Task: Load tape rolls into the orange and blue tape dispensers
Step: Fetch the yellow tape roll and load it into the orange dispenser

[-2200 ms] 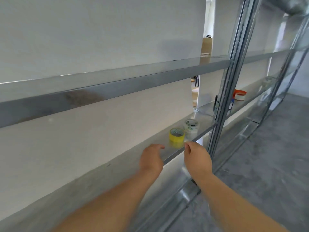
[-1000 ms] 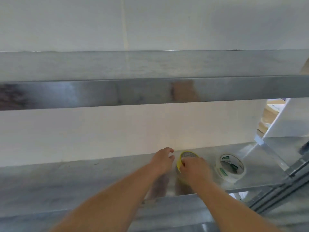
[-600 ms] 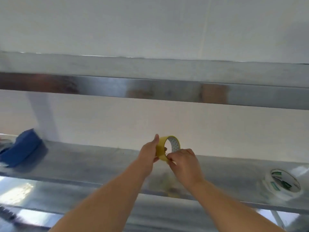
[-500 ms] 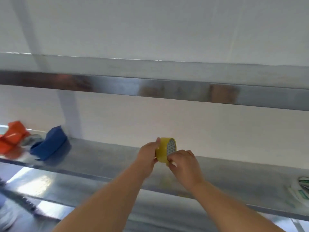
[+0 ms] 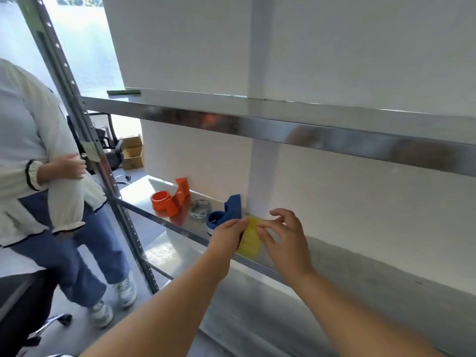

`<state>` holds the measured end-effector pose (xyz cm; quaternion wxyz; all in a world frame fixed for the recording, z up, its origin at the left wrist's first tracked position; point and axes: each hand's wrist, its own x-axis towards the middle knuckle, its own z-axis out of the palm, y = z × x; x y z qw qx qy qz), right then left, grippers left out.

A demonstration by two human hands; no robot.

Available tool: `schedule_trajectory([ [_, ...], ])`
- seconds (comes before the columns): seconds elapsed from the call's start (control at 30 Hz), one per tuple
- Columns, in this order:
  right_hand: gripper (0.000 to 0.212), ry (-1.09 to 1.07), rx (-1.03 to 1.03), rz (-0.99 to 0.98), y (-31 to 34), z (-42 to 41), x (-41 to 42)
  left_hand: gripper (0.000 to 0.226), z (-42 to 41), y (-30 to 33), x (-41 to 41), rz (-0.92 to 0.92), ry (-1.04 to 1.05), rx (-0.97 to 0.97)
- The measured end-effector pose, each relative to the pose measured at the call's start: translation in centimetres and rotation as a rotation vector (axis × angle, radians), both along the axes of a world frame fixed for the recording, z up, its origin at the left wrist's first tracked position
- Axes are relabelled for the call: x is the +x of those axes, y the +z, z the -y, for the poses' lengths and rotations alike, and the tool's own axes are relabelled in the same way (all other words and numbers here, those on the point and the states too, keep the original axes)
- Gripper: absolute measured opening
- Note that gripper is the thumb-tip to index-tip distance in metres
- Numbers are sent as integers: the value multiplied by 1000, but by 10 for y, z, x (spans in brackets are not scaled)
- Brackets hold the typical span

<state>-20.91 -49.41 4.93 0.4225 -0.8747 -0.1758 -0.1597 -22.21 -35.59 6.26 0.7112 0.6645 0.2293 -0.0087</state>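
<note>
While my left hand (image 5: 229,234) and right hand (image 5: 284,237) pinch the yellow tape roll (image 5: 250,238) edge-on between them above the shelf (image 5: 360,266), the blue dispenser (image 5: 226,213) sits just beyond at eleven o'clock, the orange dispenser (image 5: 172,198) farther at ten.

We found no readable text; the print on the tape roll (image 5: 201,208) on the shelf (image 5: 360,264) was too blurred.

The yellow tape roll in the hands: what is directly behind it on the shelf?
Just behind the yellow tape roll sits the blue dispenser on the metal shelf. The left hand covers the dispenser's near edge, so contact cannot be judged.
</note>
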Motion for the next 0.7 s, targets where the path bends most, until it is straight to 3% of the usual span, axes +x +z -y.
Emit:
schedule_trajectory([
  [0.07, 12, 42, -21, 12, 7, -34, 10, 29, -29, 2, 0, 27, 29, -16],
  [0.3, 17, 121, 56, -53, 17, -132, 50, 25, -112, 6, 19, 49, 114, -5],
  [0.43, 18, 140, 127, -87, 15, -177, 88, 20, -154, 0, 57, 11, 220, -149],
  [0.57, 16, 224, 135, -183, 23, -217, 138, 14, -186, 7, 103, 23, 168, -294],
  [0.7, 7, 318, 122, -258, 30, -247, 190, 40, -219, 17, 145, 36, 135, -283],
])
